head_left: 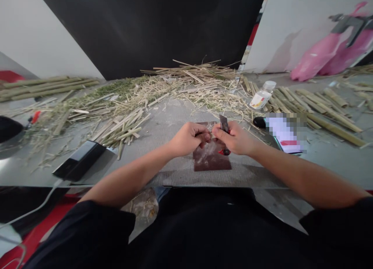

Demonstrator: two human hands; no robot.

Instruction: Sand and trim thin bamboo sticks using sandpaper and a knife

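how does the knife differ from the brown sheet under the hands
The knife is gripped in the right hand, while the brown sheet lies flat on the work surface. The knife is narrow; the brown sheet is a broad rectangle. The knife is dark with red on its handle; the brown sheet has pale marks. Both are partly hidden by the hands.

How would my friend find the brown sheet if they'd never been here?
Start at the big black panel at the back, then come down past the heap of pale strips. Under the left hand and right hand lies the brown sheet. It's flat, dusty and rectangular, unlike the thin strips beyond it.
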